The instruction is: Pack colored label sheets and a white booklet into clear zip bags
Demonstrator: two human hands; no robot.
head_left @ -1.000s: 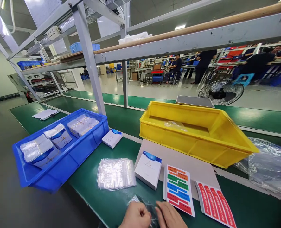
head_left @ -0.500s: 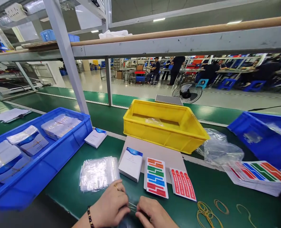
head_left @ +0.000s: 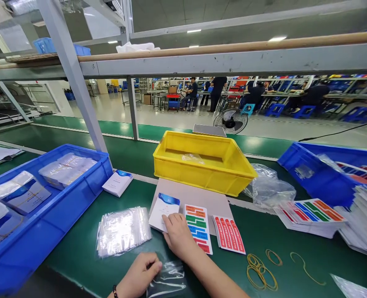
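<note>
The work area is a factory hall, viewed by me from a distance, with co-workers [head_left: 217, 93] well beyond a green counter [head_left: 77, 252]. At the left I record a blue bin [head_left: 77, 200] of bundled, bagged booklets, with a smaller booklet pile [head_left: 118, 183] just beside it. Nearer the person lies a pile of clear bags [head_left: 123, 231], flat on the counter.

The left hand [head_left: 142, 271] is low at the near edge, fingers curled, thumb and forefinger closed on the left edge of a single clear bag [head_left: 171, 283]. That bag lies flat, to the right of this hand.

The white booklet stack [head_left: 160, 209] lies beyond the single bag and apart from it. Its long axis runs away from the person, the blue-banded end farther off and leaning slightly right. The right hand [head_left: 175, 229] is the nearer of the two, touching the stack's near part from the right with fingers extended over it. Whether the thumb has closed under the near edge I cannot tell; the hand covers that corner.

Further right I note a coloured label sheet [head_left: 198, 219], partly beneath the forearm in my view, a red label sheet [head_left: 229, 235] and loose rubber bands [head_left: 259, 269].
</note>
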